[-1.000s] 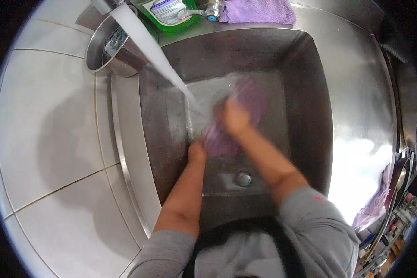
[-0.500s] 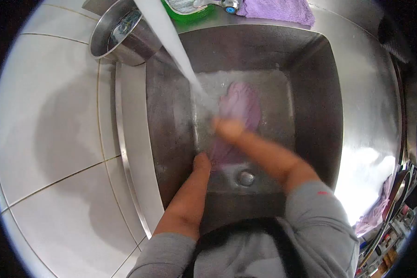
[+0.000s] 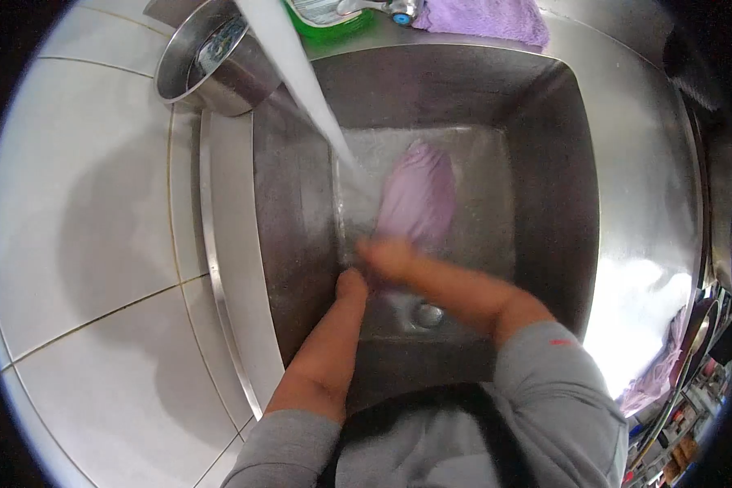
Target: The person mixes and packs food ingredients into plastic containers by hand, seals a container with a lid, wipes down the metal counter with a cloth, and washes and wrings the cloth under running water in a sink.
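Note:
A wet purple cloth [image 3: 419, 191] lies stretched out on the floor of a metal sink [image 3: 549, 195]. My left hand [image 3: 352, 285] is low at the cloth's near left end and looks closed on it, its fingers mostly turned out of view. Across the near part of the cloth is my right hand [image 3: 388, 259], blurred by motion, so its finger pose is unclear. It covers part of the cloth close to my left hand. A stream of water [image 3: 301, 81] falls into the sink left of the cloth.
A round drain fitting [image 3: 427, 315] sits near my right forearm. On the left ledge stands a metal pot [image 3: 240, 81] with something inside. Behind the sink are a green tub [image 3: 333, 28], a tap [image 3: 402, 12] and a folded purple towel [image 3: 484, 20]. Pans [image 3: 699, 333] are at right.
My right hand has moved down along the cloth toward my left hand, uncovering the cloth's middle. My left hand stays in nearly the same place.

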`<state>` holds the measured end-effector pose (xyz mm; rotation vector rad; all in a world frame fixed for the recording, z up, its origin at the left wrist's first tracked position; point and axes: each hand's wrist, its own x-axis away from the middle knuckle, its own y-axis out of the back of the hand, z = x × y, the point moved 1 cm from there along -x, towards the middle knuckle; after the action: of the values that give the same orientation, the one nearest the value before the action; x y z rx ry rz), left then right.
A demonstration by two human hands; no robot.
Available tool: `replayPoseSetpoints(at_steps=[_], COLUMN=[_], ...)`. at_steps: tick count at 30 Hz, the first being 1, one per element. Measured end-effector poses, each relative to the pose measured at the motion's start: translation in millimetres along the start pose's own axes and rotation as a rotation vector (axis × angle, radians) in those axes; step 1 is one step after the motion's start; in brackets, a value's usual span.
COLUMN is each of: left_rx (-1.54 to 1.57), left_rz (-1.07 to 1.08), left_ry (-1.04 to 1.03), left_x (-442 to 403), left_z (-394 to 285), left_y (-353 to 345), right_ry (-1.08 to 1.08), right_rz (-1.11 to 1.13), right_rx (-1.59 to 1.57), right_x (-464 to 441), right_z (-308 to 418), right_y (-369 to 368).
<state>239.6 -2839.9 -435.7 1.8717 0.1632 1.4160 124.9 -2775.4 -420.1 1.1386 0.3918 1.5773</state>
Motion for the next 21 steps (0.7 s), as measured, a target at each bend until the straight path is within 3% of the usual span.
replayPoseSetpoints(at_steps=[1,3,4,5,6,9,11,13,14,16,17,19,21], left_rx=[0.016,0.026,0.046,0.044,0.037,-0.02,-0.065,-0.002,0.001,0.031,0.024,0.008,0.03], left_rz=[0.007,0.026,0.044,0.047,0.079,0.058,0.015,-0.325,-0.325,-0.564,-0.567,-0.048,-0.114], left_ry=[0.044,0.061,0.085,0.087,0.092,0.042,0.011,0.055,0.06,-0.141,-0.146,-0.119,-0.176], left_x=[2.9,3.9,5.6,7.7,5.5,-9.4,-8.8,5.3,10.5,15.3,3.9,-27.5,-38.6], left_z=[-3.8,-0.1,3.1,5.1,3.9,5.4,-1.1,-30.1,-37.0,-46.7,-40.7,-24.8,-27.9], left_y=[3.4,3.6,3.0,2.0,4.8,0.1,2.4,14.9,17.8,28.9,27.8,18.8,21.3], right_ry=[-0.006,-0.081,0.056,-0.094,-0.261,-0.688,-0.677,-0.653,-0.547,-0.444,-0.455,-0.468,-0.515], right_rz=[-0.005,-0.073,-0.302,-0.224,-0.311,-0.512,-0.528,-0.525,-0.466,-0.419,-0.366,-0.32,-0.269], right_rx=[-0.005,-0.351,0.012,0.145,0.137,-0.156,-0.199,-0.24,-0.242,-0.25,-0.308,-0.36,-0.374], right_x=[-3.0,-6.9,-6.4,-11.1,-18.9,-28.6,-11.9,-2.1,1.0,0.7,0.1,8.8,27.1], right_z=[-5.4,-24.0,-53.9,-82.2,-111.8,-178.0,-156.0,-134.6,-123.8,-114.1,-114.1,-116.3,-118.2], right_y=[-8.5,-28.1,-7.7,25.0,45.4,86.9,118.2,116.8,105.7,83.1,70.0,62.4,62.4])
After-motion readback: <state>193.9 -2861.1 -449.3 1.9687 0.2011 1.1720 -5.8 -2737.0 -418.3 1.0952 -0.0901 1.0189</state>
